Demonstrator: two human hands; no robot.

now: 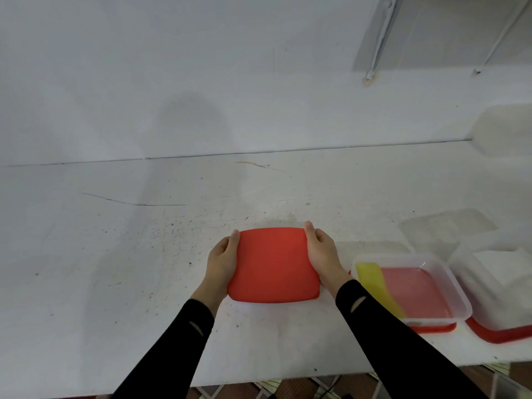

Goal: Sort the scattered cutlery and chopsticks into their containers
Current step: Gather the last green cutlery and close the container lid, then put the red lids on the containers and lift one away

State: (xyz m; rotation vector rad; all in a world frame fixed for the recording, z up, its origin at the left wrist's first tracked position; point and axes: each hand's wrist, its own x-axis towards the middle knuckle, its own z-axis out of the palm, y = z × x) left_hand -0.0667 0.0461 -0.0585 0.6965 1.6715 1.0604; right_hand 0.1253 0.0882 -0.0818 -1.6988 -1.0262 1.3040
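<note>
Gripping the lid [275,266] by its two side edges, both hands keep it flat over the tabletop [115,254], a little in from the near edge and right of the middle. Whether it touches the surface cannot be confirmed.

Left hand [221,260]: thumb laid on top along the lid's left edge, fingers curled under it and out of sight. Right hand [324,253]: the same hold, mirrored, on the right edge. Neither hand has anything else in it.

Judgement: the two-sided hold keeps the lid level and square, as suits seating it on a container or lifting it off one. Whether a container sits beneath cannot be told.

Lid: red, matt, a rounded square with a plain, unmarked top. It appears slightly flexible.

Toward the near right corner a clear tub [403,256] stands just beside the right forearm, on a red base [431,328], probably its own lid parked underneath. A yellow strip [374,283] leans over its near wall; what it is cannot be told. Just beside it, at the right edge, a second tub [495,286] holds something white and blurred.

Farther along the right edge are what look like a third tub [446,228] and, by the far edge, a fourth tub [506,131], both too blurred to describe. No cutlery or chopsticks show anywhere in view.
</note>
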